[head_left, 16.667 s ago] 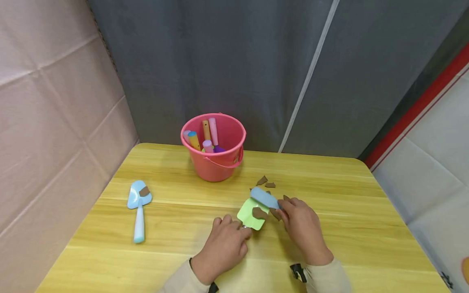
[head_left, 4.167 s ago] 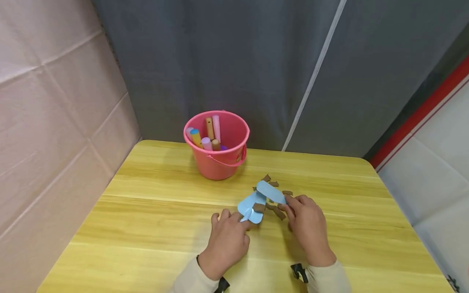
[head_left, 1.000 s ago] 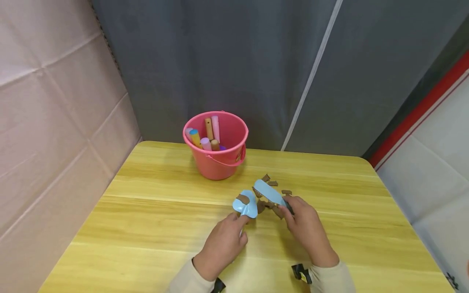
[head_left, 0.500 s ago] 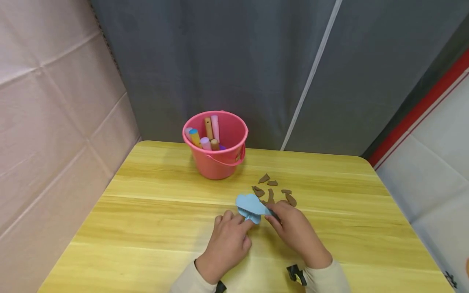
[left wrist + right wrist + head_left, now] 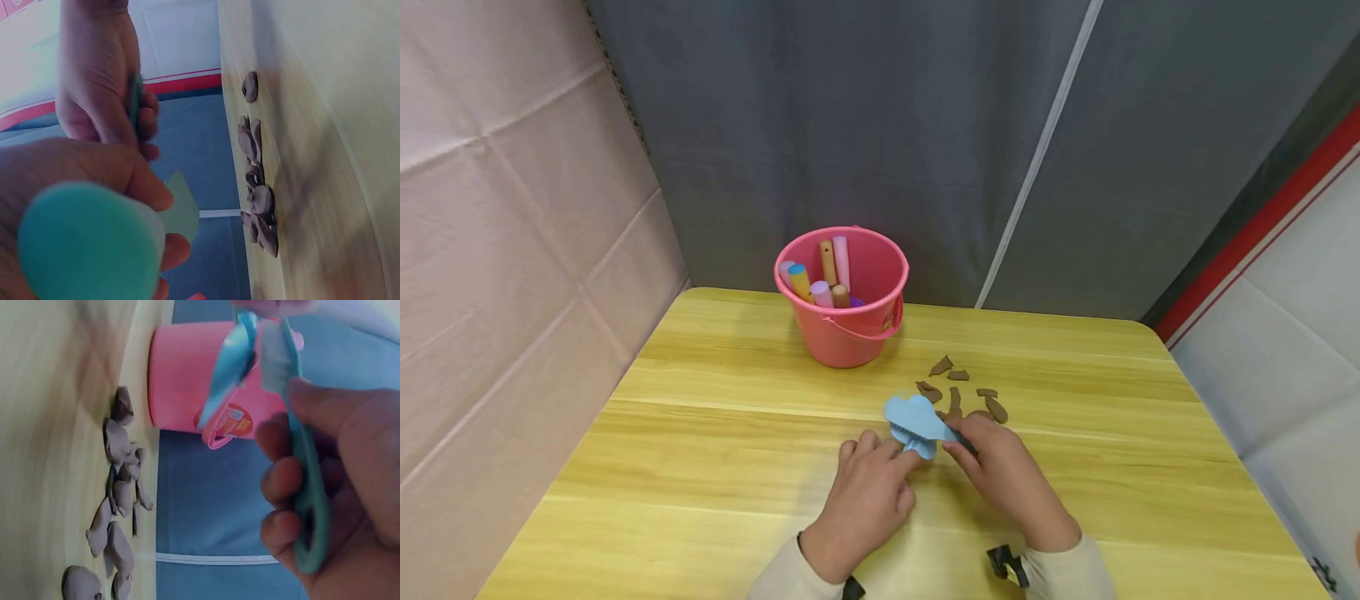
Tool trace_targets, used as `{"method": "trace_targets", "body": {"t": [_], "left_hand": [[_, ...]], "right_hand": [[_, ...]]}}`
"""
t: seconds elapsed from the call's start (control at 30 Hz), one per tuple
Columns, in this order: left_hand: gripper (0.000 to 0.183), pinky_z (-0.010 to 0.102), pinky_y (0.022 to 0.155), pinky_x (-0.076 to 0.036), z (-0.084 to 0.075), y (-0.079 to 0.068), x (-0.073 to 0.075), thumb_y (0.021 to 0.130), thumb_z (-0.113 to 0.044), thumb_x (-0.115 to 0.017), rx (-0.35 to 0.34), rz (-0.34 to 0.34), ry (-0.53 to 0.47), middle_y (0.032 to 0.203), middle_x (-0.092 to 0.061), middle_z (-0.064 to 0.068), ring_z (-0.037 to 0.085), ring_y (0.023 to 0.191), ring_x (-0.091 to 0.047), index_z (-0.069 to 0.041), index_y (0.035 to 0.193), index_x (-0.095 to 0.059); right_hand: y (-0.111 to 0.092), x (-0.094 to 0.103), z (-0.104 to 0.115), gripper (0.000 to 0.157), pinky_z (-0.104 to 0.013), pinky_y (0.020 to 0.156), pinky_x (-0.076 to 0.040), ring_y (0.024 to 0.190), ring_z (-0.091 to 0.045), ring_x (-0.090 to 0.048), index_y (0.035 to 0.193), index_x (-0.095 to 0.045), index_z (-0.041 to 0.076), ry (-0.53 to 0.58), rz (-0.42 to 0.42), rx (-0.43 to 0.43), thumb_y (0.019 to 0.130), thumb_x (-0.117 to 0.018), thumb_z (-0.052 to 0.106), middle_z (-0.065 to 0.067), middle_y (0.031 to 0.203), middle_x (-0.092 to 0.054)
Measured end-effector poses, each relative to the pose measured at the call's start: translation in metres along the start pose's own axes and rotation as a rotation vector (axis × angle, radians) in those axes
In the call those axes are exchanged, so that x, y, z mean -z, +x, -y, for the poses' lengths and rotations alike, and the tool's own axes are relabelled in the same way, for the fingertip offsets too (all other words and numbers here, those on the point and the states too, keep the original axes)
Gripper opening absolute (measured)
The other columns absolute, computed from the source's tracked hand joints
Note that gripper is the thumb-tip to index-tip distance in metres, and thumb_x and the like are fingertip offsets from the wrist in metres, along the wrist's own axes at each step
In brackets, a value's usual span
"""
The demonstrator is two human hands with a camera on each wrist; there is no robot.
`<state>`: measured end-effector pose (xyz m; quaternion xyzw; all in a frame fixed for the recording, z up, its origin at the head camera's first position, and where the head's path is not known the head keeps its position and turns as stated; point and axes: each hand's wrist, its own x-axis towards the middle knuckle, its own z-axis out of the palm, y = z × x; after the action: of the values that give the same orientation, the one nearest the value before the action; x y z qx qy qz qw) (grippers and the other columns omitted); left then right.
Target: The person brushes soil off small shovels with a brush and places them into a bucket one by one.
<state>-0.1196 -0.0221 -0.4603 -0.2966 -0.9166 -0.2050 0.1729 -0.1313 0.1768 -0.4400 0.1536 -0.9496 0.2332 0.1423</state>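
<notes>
My left hand holds a light blue toy shovel by its handle, whose teal end looms large in the left wrist view. With my right hand I grip a small blue brush by its handle. The brush head, with pale bristles, lies over the shovel's blade and covers most of it from above. In both wrist views the shovel and brush are above the table. Just beyond my hands, several brown clay-like scraps lie scattered on the wood.
A pink bucket stands at the back of the wooden table, with several tool handles sticking out of it. Behind the table hangs a grey curtain; a pale cloth wall borders the left side.
Earlier my left hand held a green shovel, now gone from the table, while the blue one lay at left. Since one second ago, the brush has moved left from the scraps over the blue shovel.
</notes>
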Motion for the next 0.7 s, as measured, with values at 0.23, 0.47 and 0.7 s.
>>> {"method": "trace_targets", "body": {"t": [0.23, 0.47, 0.7], "left_hand": [[0.023, 0.03, 0.062, -0.023, -0.0032, -0.0019, 0.0023, 0.068, -0.015, -0.062, -0.014, 0.003, 0.005, 0.077, -0.051, -0.01, 0.013, 0.068, -0.031, -0.025, 0.088, -0.066], [0.029, 0.03, 0.062, -0.022, 0.0005, -0.0012, 0.0022, 0.066, -0.013, -0.063, -0.016, -0.028, 0.001, 0.081, -0.055, -0.011, 0.013, 0.068, -0.032, -0.027, 0.092, -0.066], [0.024, 0.03, 0.063, -0.023, -0.0043, -0.0021, 0.0059, 0.066, -0.013, -0.062, -0.016, 0.009, 0.001, 0.077, -0.053, -0.011, 0.013, 0.068, -0.032, -0.025, 0.087, -0.065]], "right_hand": [[-0.0001, -0.0017, -0.0049, 0.017, -0.034, 0.058, -0.046, 0.068, -0.016, -0.057, 0.093, -0.064, 0.008, -0.129, -0.105, -0.1, 0.082, -0.068, 0.019, -0.001, 0.082, -0.06], [0.0002, 0.0016, -0.0006, 0.021, -0.025, 0.061, -0.046, 0.069, -0.005, -0.053, 0.102, -0.066, 0.011, 0.017, 0.0, -0.015, 0.082, -0.068, 0.017, 0.007, 0.085, -0.06], [0.0016, 0.0017, -0.0028, 0.018, -0.032, 0.057, -0.046, 0.067, -0.013, -0.056, 0.096, -0.066, 0.008, -0.106, -0.084, -0.093, 0.082, -0.068, 0.017, -0.001, 0.085, -0.062]]}}
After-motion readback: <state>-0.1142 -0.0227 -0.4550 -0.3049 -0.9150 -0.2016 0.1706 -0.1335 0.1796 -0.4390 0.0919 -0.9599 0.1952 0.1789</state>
